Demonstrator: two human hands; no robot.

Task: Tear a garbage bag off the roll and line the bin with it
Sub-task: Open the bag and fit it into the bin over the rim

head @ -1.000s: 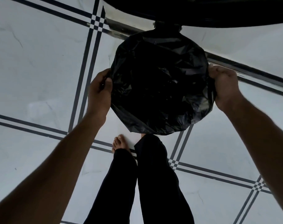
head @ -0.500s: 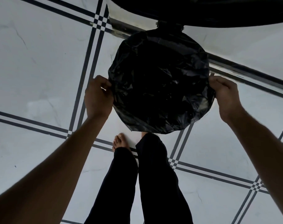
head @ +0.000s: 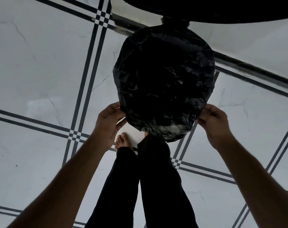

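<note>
as both hands (head: pixel 110 119) pinch — bag (head: pixel 163 83) taut

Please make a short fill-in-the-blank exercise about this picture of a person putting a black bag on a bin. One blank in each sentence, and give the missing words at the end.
1. The garbage bag stretched over the bin is ____ in colour.
2. The left hand and the right hand grip the bag at its ____ edge, the one toward the person.
3. The person's one visible foot is ____, with no shoe.
4. The floor is pale tile crossed by dark ____.

Missing words: black; near; bare; lines
</note>
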